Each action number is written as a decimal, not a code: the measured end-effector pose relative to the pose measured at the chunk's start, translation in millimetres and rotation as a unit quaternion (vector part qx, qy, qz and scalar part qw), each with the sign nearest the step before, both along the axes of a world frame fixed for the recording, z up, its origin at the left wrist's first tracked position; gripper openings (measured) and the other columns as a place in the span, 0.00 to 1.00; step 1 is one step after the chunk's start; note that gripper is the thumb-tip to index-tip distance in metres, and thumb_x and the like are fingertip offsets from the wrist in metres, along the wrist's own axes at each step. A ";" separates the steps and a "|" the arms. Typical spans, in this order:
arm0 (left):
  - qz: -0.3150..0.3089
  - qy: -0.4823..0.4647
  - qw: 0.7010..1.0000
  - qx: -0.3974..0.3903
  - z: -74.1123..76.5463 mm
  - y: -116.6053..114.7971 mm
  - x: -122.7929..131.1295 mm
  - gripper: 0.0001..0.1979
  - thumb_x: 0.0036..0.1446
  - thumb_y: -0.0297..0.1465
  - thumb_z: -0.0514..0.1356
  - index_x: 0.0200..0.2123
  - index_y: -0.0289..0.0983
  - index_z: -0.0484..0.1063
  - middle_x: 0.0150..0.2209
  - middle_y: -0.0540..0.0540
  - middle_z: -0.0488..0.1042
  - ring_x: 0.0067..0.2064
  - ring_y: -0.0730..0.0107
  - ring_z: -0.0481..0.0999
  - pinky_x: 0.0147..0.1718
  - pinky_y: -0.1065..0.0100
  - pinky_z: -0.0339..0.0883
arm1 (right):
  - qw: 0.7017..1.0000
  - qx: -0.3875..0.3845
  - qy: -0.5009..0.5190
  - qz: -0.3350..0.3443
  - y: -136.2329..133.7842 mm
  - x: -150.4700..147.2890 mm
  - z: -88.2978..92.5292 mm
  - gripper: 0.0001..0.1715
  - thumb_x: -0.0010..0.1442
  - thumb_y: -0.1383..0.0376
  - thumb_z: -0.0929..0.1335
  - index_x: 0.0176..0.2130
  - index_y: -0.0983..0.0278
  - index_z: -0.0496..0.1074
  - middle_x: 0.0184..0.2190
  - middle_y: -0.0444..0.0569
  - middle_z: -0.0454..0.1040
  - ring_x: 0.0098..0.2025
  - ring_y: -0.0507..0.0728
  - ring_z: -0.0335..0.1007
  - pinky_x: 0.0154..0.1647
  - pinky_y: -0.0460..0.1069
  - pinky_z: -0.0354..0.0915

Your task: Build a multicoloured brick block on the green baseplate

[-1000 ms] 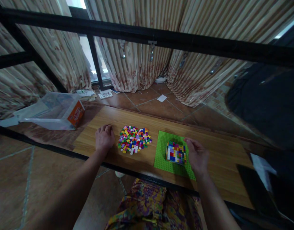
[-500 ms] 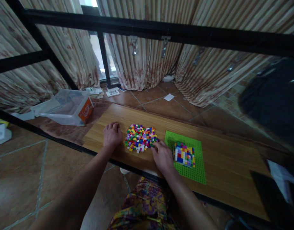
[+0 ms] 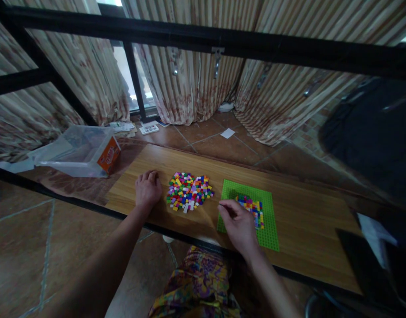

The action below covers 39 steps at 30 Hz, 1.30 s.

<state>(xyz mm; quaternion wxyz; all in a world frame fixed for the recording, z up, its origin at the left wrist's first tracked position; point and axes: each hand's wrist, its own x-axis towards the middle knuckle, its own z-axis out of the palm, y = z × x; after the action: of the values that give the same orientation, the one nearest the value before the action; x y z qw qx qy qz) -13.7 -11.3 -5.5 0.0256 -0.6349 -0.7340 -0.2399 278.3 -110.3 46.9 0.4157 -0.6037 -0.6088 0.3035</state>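
Note:
My left hand (image 3: 148, 189) rests on the wooden tabletop with its fingers loosely bent and apart, nothing seen in them. Just to its right lies a pile of small multicoloured building bricks (image 3: 189, 191). My right hand (image 3: 238, 221) is over the left part of a green baseplate (image 3: 269, 236), thumb and forefinger pinched together. Whatever may be between those fingertips is too small to make out. A block of joined coloured bricks (image 3: 258, 212) sits on the baseplate, its left side partly covered by my right hand.
A clear plastic box (image 3: 80, 152) with an orange label stands beyond the left end of the table (image 3: 309, 234). A dark metal bar (image 3: 176, 37) crosses above. Behind are striped curtains (image 3: 183, 88) and papers on the tiled floor. A dark flat object (image 3: 362, 260) lies at the right end.
My right hand has moved right, from the edge of the brick pile to above the baseplate. The left hand stays on the table. The whole view has shifted slightly.

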 end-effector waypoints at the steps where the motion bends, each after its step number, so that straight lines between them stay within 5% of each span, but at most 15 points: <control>1: 0.000 0.003 1.000 -0.001 -0.2 0.3 -0.1 0.19 0.60 0.32 0.50 0.51 0.34 0.73 0.53 0.37 0.74 0.53 0.49 0.69 0.53 0.51 0.61 | 0.999 -0.006 0.020 -0.025 -2.5 10.1 2.9 0.14 0.61 0.55 0.66 0.40 0.60 0.76 0.36 0.48 0.79 0.38 0.57 0.74 0.41 0.50 0.68; 7: -0.006 0.000 1.000 0.008 0.7 0.8 -0.4 0.18 0.60 0.32 0.50 0.50 0.34 0.73 0.52 0.36 0.74 0.52 0.49 0.70 0.53 0.51 0.61 | 0.984 -0.020 0.041 -0.173 4.7 77.3 2.9 0.18 0.55 0.51 0.69 0.38 0.62 0.77 0.35 0.51 0.80 0.35 0.59 0.74 0.38 0.53 0.69; 11: -0.007 0.002 1.000 0.007 1.6 1.0 -1.0 0.18 0.60 0.32 0.51 0.49 0.35 0.73 0.52 0.37 0.74 0.52 0.50 0.70 0.53 0.51 0.61 | 0.987 -0.014 -0.009 -0.158 19.5 99.8 -10.3 0.17 0.54 0.51 0.69 0.36 0.61 0.78 0.36 0.51 0.80 0.38 0.59 0.73 0.43 0.55 0.67; 21: -0.012 0.011 1.000 0.004 1.6 2.5 -2.6 0.18 0.60 0.32 0.50 0.49 0.35 0.72 0.52 0.36 0.74 0.52 0.50 0.70 0.53 0.51 0.61 | 0.994 -0.014 0.002 -0.106 36.1 98.4 -29.9 0.13 0.54 0.53 0.69 0.33 0.58 0.78 0.40 0.48 0.78 0.45 0.59 0.71 0.52 0.56 0.63; 39: -0.005 0.035 0.999 0.001 -1.0 3.1 -3.4 0.19 0.61 0.33 0.50 0.50 0.34 0.73 0.52 0.36 0.74 0.51 0.50 0.70 0.52 0.53 0.61 | 0.981 -0.098 0.099 -0.136 37.4 97.5 -34.3 0.21 0.47 0.49 0.72 0.35 0.62 0.80 0.34 0.49 0.81 0.35 0.58 0.75 0.37 0.52 0.68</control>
<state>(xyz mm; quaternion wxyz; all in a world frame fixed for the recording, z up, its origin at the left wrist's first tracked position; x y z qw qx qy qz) -17.1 -8.3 -6.5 0.0513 -0.6466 -0.7291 -0.2184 375.8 -72.8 12.6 0.4501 -0.6854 -0.4447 0.3602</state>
